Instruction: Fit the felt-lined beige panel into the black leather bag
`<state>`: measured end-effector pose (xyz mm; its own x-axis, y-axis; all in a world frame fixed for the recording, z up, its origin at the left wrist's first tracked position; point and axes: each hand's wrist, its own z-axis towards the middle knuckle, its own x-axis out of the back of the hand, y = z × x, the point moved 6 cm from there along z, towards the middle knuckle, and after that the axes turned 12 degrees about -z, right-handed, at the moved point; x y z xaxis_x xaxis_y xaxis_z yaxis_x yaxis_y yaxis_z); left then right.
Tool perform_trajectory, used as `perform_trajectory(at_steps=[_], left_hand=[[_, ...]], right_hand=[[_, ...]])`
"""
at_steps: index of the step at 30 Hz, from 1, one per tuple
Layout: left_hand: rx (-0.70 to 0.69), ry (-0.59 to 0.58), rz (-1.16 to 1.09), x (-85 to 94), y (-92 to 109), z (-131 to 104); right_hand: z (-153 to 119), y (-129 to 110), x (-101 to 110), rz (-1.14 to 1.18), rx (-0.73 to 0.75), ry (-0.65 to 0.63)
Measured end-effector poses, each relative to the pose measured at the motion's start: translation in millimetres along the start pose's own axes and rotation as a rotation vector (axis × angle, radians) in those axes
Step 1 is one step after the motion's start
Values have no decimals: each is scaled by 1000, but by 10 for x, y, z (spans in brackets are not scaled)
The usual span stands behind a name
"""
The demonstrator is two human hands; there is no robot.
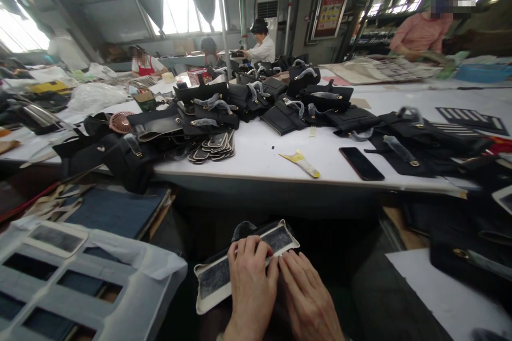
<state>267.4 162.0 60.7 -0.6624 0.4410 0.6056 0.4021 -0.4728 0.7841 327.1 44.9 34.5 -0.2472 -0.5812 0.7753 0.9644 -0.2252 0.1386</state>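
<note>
In front of me, below the table edge, is a black handbag part with a long cream-edged panel (214, 282) that has a dark mottled middle. A plastic-wrapped loop, apparently the handle, shows behind it. My left hand (253, 277) lies across the panel, its fingers curled over the far edge and its thumb near the right hand. My right hand (306, 290) grips the panel's near edge toward its right end, fingers pressed together. Both hands are closed on the piece; their undersides are hidden. A similar loose cream-edged panel (58, 238) lies on a white cut-out sheet (138, 290) at the left.
The white table (256, 157) bears many black handbags (282, 114), stacked black pieces (214, 146), a yellow tube (300, 163), a phone (361, 163) and a small fan (121, 122). More bags (472, 256) lie at the right. Several people work beyond the table.
</note>
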Motion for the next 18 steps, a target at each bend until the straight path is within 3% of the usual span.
perform_trajectory(at_steps=[18], left_hand=[[71,38,-47,321,-340,-326]], right_hand=[[74,-510,-12,35,25,60]])
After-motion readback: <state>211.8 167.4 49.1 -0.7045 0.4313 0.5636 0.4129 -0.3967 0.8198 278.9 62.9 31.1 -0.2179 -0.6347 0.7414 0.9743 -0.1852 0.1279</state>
